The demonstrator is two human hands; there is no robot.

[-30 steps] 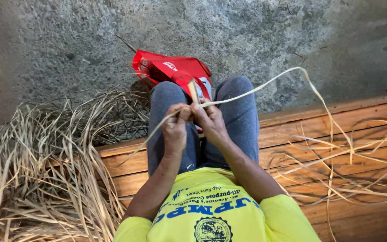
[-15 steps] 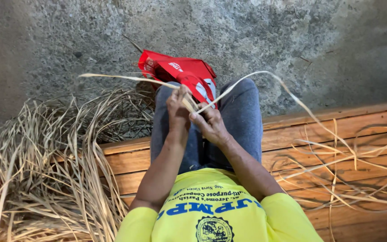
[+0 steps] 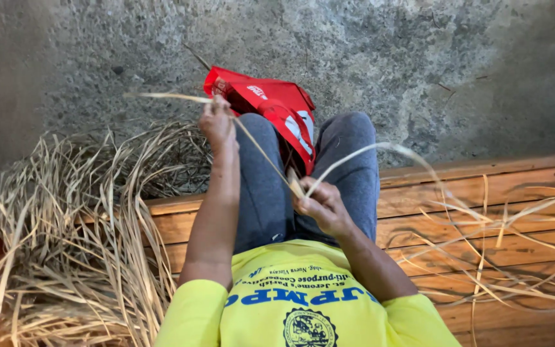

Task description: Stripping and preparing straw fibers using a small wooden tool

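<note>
- the left hand (image 3: pixel 216 122), raised at centre-left of the frame, is closed in a pinch around a dried straw strand (image 3: pixel 261 153) and holds it taut.
- the right hand (image 3: pixel 319 204), lower and near the middle, is curled tight on the near end of that same strand, where a second pale strip (image 3: pixel 380 149) arcs off toward the right.
- as a judgement, the strand looks partly split or drawn apart: two lengths diverge from the right hand, yet both are joined there, so the separating seems unfinished.
- the work sits over the knees in grey trousers (image 3: pixel 348 167).
- a red bag (image 3: pixel 271 106) lies on the concrete floor (image 3: pixel 419 58) just beyond the knees; its contents cannot be made out.
- a big heap of straw (image 3: pixel 65 244) fills the lower left, much of it unworked.
- loose strips (image 3: pixel 502 238) lie across the wooden bench (image 3: pixel 457 186) at right.
</note>
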